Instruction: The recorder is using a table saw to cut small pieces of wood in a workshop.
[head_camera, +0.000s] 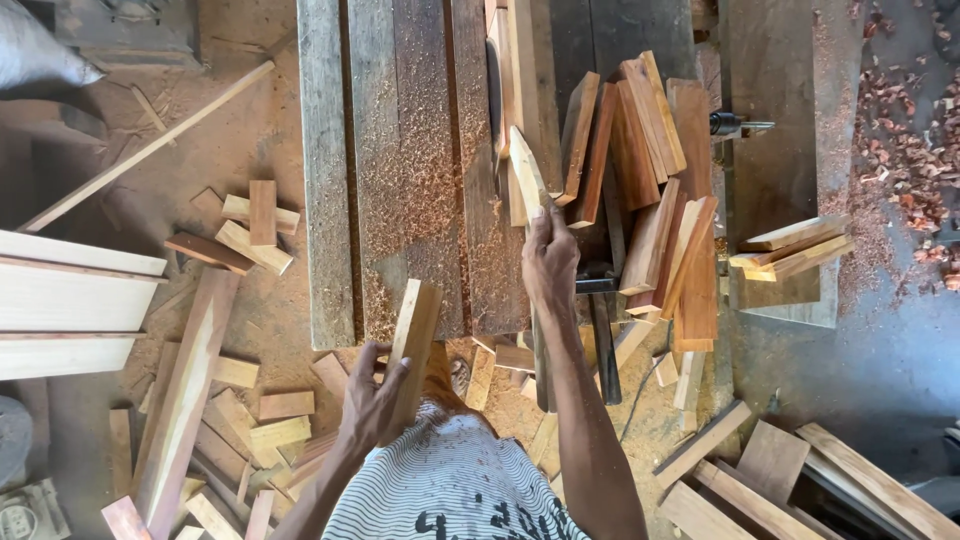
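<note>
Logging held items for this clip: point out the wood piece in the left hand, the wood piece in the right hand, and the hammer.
left-hand wood piece (414, 330), head view, middle of its flat face
right-hand wood piece (527, 170), head view, upper face above the fingers
hammer (603, 345), head view, dark handle

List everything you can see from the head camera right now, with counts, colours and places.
Workbench: one, grey-brown planks dusted with sawdust, centre.
Stacked wood pieces: a dozen or so, reddish-brown, on the bench's right side.
Small pile of strips: about four, pale tan, far right of the bench.
Offcuts: many, pale to reddish, on the floor at lower left.
Long boards: about three, pale, left edge.
Wood shavings: scattered, reddish, upper right.
Left hand: holds a tan wood block.
Right hand: grips a pale wood strip.
</note>
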